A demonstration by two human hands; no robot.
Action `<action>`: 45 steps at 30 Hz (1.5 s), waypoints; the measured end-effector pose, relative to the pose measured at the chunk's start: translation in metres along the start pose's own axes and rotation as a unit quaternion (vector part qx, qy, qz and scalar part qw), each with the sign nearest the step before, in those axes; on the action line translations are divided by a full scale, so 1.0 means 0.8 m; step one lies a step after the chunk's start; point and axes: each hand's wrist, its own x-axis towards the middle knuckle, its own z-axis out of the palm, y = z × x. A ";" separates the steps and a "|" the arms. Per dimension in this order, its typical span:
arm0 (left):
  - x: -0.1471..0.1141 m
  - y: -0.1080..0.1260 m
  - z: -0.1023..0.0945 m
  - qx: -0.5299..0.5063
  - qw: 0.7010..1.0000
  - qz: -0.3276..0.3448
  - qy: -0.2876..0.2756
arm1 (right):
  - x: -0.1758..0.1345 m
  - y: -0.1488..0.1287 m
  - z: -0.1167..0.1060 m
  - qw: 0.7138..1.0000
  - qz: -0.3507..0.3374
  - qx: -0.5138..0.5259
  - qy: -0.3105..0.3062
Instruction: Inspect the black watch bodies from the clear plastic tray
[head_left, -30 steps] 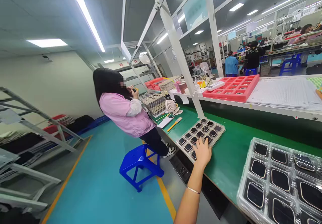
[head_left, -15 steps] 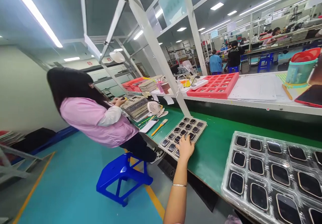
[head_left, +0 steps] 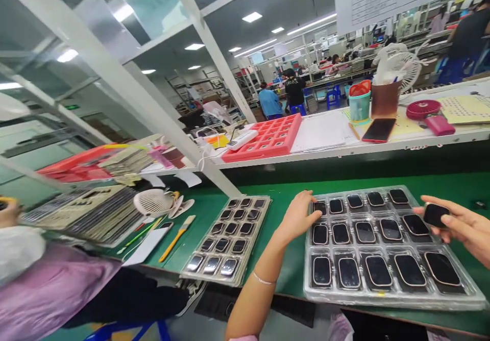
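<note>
- Holding a dark rounded piece between thumb and fingers, the right hand is seen in the head view at the right edge of the clear tray. The grip is narrow; the piece is a smooth, soft-cornered square.
- The left hand is at the far left corner of the clear tray. Its fingers are bent and its thumb is stretched over the corner pocket; whether they grip something, I cannot tell. A thin bracelet circles this wrist.
- The clear tray is of shiny moulded plastic. Its pockets make three rows of five, and each holds a glossy black screen, rounded at the corners, with a pale rim.
- Left of the clear tray, on the smooth green table, lies a second tray, narrower, with similar dark pieces.
- Further left of the clear tray are a flat brush with yellow handle, a white fan and a layered stack of greyish sheets.
- Behind the clear tray, a white shelf bears a red box with square compartments, flat papers and a turquoise cup.
</note>
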 end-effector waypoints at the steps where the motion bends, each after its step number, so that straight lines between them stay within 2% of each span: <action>1: 0.001 -0.001 0.002 -0.014 1.000 -0.003 0.004 | -0.001 -0.014 0.002 0.998 0.021 0.049 -0.017; 2: 0.002 -0.002 0.005 -0.016 1.000 -0.015 0.000 | -0.002 -0.027 0.005 0.995 0.053 0.086 -0.027; 5: 0.004 -0.004 0.013 0.023 0.998 -0.048 -0.030 | 0.002 -0.057 0.021 0.986 0.007 0.118 -0.118; 7: 0.003 -0.004 0.015 0.023 0.999 -0.043 -0.009 | 0.011 -0.071 0.039 0.975 -0.009 0.134 -0.175; 12: -0.005 0.015 0.015 -0.094 0.994 -0.009 0.057 | 0.043 -0.096 0.098 0.949 0.000 0.177 -0.259; 14: -0.005 0.035 0.017 -0.209 0.976 -0.004 0.063 | 0.055 -0.098 0.116 0.945 0.012 0.179 -0.275; 15: -0.003 0.047 0.018 -0.296 0.954 -0.010 0.053 | 0.060 -0.097 0.122 0.944 0.018 0.180 -0.276; 17: 0.004 0.068 0.023 -0.483 0.875 -0.040 -0.013 | 0.068 -0.089 0.127 0.946 0.026 0.181 -0.268; 20: 0.017 0.086 0.030 -0.611 0.780 -0.092 -0.103 | 0.073 -0.076 0.121 0.949 0.020 0.190 -0.251; 23: 0.024 0.084 0.032 -0.680 0.712 -0.116 -0.128 | 0.071 -0.072 0.113 0.949 0.009 0.188 -0.254; 26: 0.020 0.075 0.032 -0.709 0.684 -0.119 -0.129 | 0.068 -0.076 0.112 0.947 0.000 0.169 -0.274; 30: 0.012 0.066 0.032 -0.720 0.671 -0.095 -0.146 | 0.069 -0.074 0.114 0.944 -0.014 0.154 -0.292; 34: 0.011 0.065 0.035 -0.708 0.684 -0.069 -0.163 | 0.073 -0.065 0.115 0.952 -0.036 0.079 -0.292; 39: 0.023 0.074 0.025 -0.672 0.725 -0.092 -0.125 | 0.072 -0.065 0.120 0.952 -0.046 0.051 -0.298; 42: 0.034 0.085 0.020 -0.635 0.756 -0.106 -0.118 | 0.072 -0.065 0.121 0.967 -0.040 0.078 -0.241; 45: 0.039 0.090 0.026 -0.616 0.777 -0.082 -0.098 | 0.072 -0.064 0.123 0.978 -0.060 0.047 -0.196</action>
